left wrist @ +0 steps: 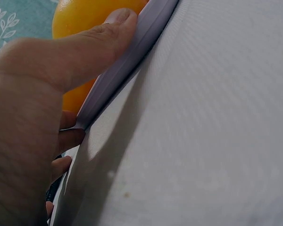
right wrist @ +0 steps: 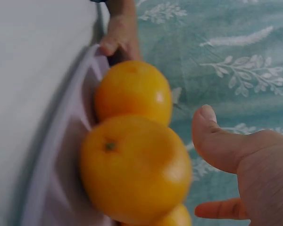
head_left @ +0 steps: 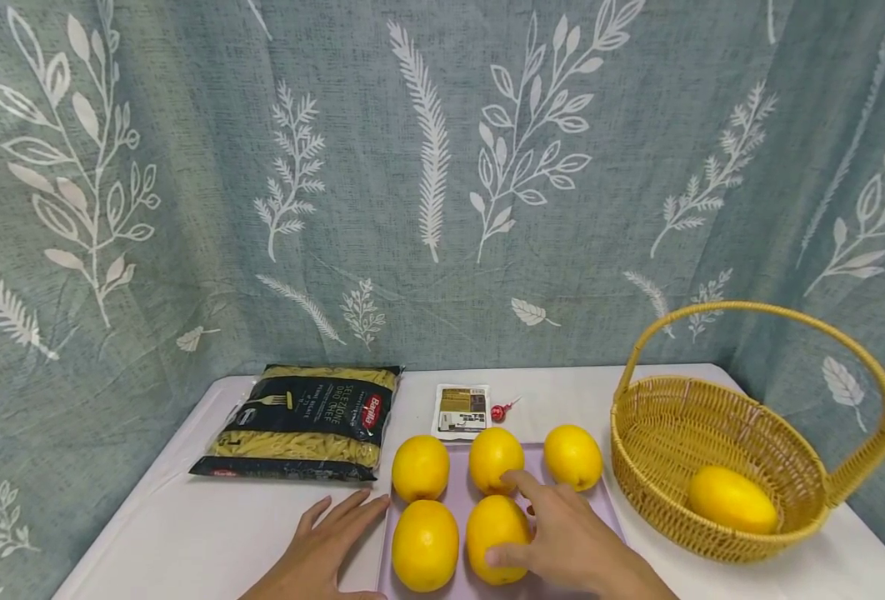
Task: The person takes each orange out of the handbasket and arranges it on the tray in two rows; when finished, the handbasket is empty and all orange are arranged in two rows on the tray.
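Observation:
Several round yellow-orange oranges (head_left: 425, 546) sit in a shallow lilac tray (head_left: 461, 475). My right hand (head_left: 562, 533) is over the tray's right part, thumb and fingers spread around the front middle orange (head_left: 493, 533). In the right wrist view a gap shows between the thumb and that orange (right wrist: 137, 169). My left hand (head_left: 326, 546) lies at the tray's left side, fingers extended along its edge. In the left wrist view its thumb (left wrist: 94, 49) rests over the tray's rim (left wrist: 127, 59), near an orange (left wrist: 82, 19).
A wicker basket (head_left: 637, 475) with a tall handle stands to the right, holding an elongated yellow fruit (head_left: 731, 500). A bag of penne pasta (head_left: 303, 421) lies at the back left. Behind the tray are a small printed packet (head_left: 462, 411) and a small red object (head_left: 499, 412). A patterned curtain (head_left: 442, 183) hangs behind.

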Tool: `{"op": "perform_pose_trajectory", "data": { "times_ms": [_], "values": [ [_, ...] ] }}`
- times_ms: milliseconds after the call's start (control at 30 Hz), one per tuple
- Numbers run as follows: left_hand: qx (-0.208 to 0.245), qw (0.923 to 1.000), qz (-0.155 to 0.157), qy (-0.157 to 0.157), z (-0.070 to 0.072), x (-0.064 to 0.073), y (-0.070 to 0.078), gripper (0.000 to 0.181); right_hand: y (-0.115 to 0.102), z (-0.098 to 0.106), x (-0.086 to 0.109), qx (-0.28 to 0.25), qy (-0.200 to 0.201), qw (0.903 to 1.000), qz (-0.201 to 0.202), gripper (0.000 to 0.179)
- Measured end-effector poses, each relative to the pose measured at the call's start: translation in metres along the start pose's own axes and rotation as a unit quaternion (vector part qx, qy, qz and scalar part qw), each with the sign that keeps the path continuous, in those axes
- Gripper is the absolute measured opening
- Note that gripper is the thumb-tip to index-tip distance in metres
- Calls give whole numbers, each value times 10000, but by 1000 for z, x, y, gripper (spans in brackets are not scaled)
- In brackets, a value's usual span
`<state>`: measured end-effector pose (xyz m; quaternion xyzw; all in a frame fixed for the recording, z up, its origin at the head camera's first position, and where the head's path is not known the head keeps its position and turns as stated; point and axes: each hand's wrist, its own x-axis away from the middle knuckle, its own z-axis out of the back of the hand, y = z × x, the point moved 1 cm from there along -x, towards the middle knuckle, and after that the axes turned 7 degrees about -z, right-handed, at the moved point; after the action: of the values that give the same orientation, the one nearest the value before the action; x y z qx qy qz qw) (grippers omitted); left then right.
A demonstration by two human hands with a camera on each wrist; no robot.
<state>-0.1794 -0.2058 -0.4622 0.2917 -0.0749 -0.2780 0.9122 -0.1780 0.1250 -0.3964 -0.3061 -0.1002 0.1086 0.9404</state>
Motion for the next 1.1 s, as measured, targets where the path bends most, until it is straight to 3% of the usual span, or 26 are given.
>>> {"op": "perform_pose_trajectory", "data": {
  "times_ms": [133, 367, 533, 900, 1100],
  "values": [
    [13, 10000, 79, -59, 0, -1, 0, 96, -1, 13, 4, -2, 240, 9997, -38, 86],
    [8, 9999, 83, -58, 0, -1, 0, 97, 0, 36, 6, -78, 666, 9973, 310, 71],
    [-31, 10000, 52, -1, 0, 0, 1, 97, 7, 57, 9, 121, 1027, 9946, 87, 59],
    [-81, 9999, 88, -36, 0, -1, 1, 97, 46, 110, 16, 18, 1328, 9910, -175, 63],
    [-82, 9999, 122, -33, 0, -1, 3, 98, 67, 126, 16, 40, 1225, 9915, -431, 68]
  ]
}}
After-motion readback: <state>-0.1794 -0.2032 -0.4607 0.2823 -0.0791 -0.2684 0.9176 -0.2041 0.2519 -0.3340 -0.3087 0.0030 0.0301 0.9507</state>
